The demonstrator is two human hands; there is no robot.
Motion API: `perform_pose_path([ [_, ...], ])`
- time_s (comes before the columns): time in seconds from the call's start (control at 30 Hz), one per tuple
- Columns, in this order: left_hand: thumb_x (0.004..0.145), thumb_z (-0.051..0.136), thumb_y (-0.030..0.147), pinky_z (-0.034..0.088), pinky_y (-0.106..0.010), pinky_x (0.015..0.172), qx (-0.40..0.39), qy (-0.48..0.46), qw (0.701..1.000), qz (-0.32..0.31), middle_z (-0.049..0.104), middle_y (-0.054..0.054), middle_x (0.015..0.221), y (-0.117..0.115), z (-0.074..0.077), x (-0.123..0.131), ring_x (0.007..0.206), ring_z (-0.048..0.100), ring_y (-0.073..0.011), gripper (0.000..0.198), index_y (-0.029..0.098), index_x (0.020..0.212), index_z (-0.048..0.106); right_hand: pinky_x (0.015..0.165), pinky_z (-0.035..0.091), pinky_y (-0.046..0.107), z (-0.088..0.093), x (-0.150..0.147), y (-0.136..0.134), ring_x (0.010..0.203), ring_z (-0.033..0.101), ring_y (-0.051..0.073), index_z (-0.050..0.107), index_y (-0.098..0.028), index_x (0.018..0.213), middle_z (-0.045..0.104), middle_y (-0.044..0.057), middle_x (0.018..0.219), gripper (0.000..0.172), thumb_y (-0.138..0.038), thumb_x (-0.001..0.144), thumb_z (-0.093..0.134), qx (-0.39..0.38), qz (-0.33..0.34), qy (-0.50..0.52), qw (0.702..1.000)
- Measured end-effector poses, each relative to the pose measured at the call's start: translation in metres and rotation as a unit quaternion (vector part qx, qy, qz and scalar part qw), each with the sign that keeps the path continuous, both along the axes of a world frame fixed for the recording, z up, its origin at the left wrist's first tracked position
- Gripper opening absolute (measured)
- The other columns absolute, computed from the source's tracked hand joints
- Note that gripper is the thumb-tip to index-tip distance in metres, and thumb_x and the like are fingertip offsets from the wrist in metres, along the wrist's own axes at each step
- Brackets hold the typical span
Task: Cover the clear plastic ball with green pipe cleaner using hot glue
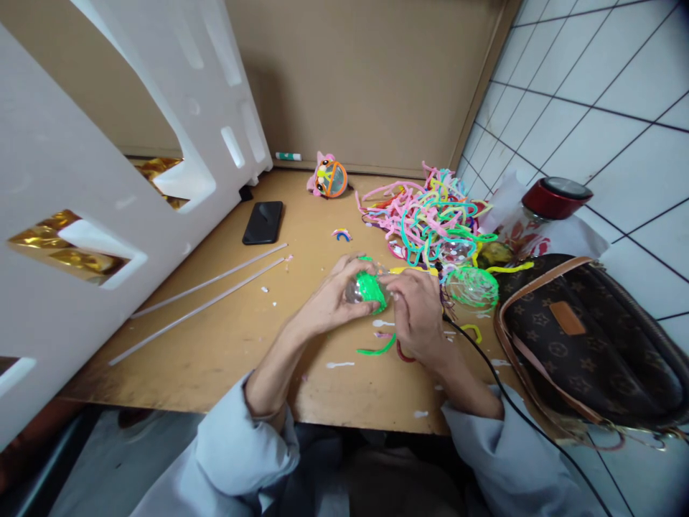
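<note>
My left hand [336, 298] and my right hand [417, 312] are both closed round a clear ball wrapped in bright green pipe cleaner [369, 289], held just above the wooden table [226, 337]. A yellow tool [412, 271] with a black cord [517, 409] shows above my right hand's fingers. Under my hands lie a green pipe-cleaner scrap [377, 350] and white glue drips.
A heap of coloured pipe cleaners [428, 212] lies behind, with a second green-wrapped clear ball [474, 287]. A brown handbag [586, 337] and a red-lidded jar [549, 205] stand right. A phone [263, 222], two glue sticks [209, 291], a finished toy [329, 177] and a white foam panel [108, 187] are left.
</note>
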State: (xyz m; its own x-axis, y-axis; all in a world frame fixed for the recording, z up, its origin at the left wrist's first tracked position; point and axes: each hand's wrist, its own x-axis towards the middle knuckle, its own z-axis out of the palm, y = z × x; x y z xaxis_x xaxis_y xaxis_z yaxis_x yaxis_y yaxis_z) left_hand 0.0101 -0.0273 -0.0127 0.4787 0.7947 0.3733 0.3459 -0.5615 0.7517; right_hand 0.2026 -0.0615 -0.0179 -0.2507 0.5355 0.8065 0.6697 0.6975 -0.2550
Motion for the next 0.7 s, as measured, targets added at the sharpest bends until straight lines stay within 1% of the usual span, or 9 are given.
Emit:
perform_pose_path([
  [0.07,0.078,0.076,0.039,0.036,-0.053,0.115,0.0,-0.001,1.0,0.003,0.053,-0.012,0.134,0.0,0.0,0.0,0.138,0.043,-0.0333,0.047,0.025,0.117,0.054,0.085,0.043,0.038,0.002,0.003,-0.002,0.095,0.061,0.021,0.056,-0.024,0.1,0.072,0.004,0.097,0.021,-0.01,0.091,0.043,-0.01,-0.004,0.026,1.0],
  [0.2,0.077,0.077,0.037,0.035,-0.052,0.116,-0.002,-0.003,1.0,0.006,0.054,-0.012,0.134,0.001,-0.001,0.0,0.139,0.042,-0.0325,0.047,0.024,0.116,0.054,0.08,0.047,0.035,0.007,0.008,-0.006,0.085,0.062,0.02,0.058,-0.024,0.093,0.069,0.003,0.088,0.015,-0.013,0.093,0.047,-0.048,-0.01,0.081,0.996],
  [0.33,0.076,0.076,0.038,0.036,-0.05,0.114,-0.002,-0.016,1.0,0.014,0.055,-0.012,0.133,0.003,-0.002,0.0,0.136,0.045,-0.0323,0.048,0.023,0.115,0.054,0.075,0.048,0.031,0.005,0.014,-0.01,0.081,0.063,0.018,0.06,-0.023,0.088,0.068,0.001,0.083,0.012,-0.014,0.09,0.053,-0.109,-0.014,0.119,0.987],
  [0.4,0.075,0.076,0.037,0.038,-0.048,0.111,-0.002,-0.021,1.0,0.016,0.057,-0.011,0.129,0.005,-0.003,-0.001,0.132,0.048,-0.0313,0.047,0.023,0.115,0.054,0.076,0.048,0.03,0.003,0.018,-0.009,0.082,0.064,0.017,0.062,-0.022,0.088,0.069,0.001,0.085,0.011,-0.015,0.09,0.055,-0.151,0.009,0.122,0.981],
  [0.5,0.076,0.075,0.037,0.042,-0.045,0.107,0.001,-0.028,0.999,0.017,0.06,-0.009,0.124,0.007,-0.005,-0.001,0.123,0.053,-0.028,0.046,0.022,0.114,0.054,0.074,0.047,0.029,0.002,0.022,-0.006,0.077,0.064,0.016,0.067,-0.021,0.083,0.07,0.001,0.081,0.009,-0.018,0.089,0.06,-0.235,0.1,0.057,0.965],
  [0.6,0.076,0.076,0.037,0.041,-0.043,0.107,0.012,-0.036,0.999,0.016,0.06,-0.009,0.124,0.008,-0.007,-0.002,0.123,0.053,-0.027,0.047,0.021,0.114,0.054,0.073,0.043,0.029,0.005,0.02,-0.007,0.073,0.062,0.015,0.07,-0.02,0.078,0.069,0.0,0.072,0.01,-0.02,0.087,0.067,-0.311,0.197,-0.078,0.927],
  [0.63,0.075,0.076,0.038,0.04,-0.043,0.108,0.012,-0.038,0.999,0.017,0.06,-0.01,0.124,0.008,-0.007,-0.002,0.124,0.053,-0.0271,0.048,0.021,0.114,0.054,0.074,0.042,0.029,0.006,0.019,-0.009,0.075,0.061,0.015,0.071,-0.019,0.079,0.069,0.0,0.073,0.007,-0.021,0.085,0.07,-0.331,0.213,-0.127,0.911],
  [0.67,0.075,0.077,0.038,0.04,-0.043,0.108,0.011,-0.04,0.999,0.017,0.06,-0.01,0.124,0.008,-0.007,-0.002,0.124,0.052,-0.0272,0.048,0.021,0.114,0.054,0.076,0.042,0.03,0.006,0.017,-0.011,0.079,0.062,0.016,0.072,-0.019,0.081,0.07,0.002,0.077,0.004,-0.022,0.083,0.073,-0.345,0.216,-0.174,0.897],
  [0.7,0.075,0.077,0.039,0.04,-0.043,0.108,0.009,-0.041,0.999,0.018,0.06,-0.01,0.124,0.008,-0.007,-0.002,0.124,0.052,-0.0274,0.049,0.021,0.114,0.054,0.078,0.041,0.031,0.006,0.015,-0.013,0.084,0.062,0.018,0.072,-0.018,0.083,0.07,0.004,0.082,0.006,-0.022,0.081,0.076,-0.353,0.207,-0.217,0.887],
])
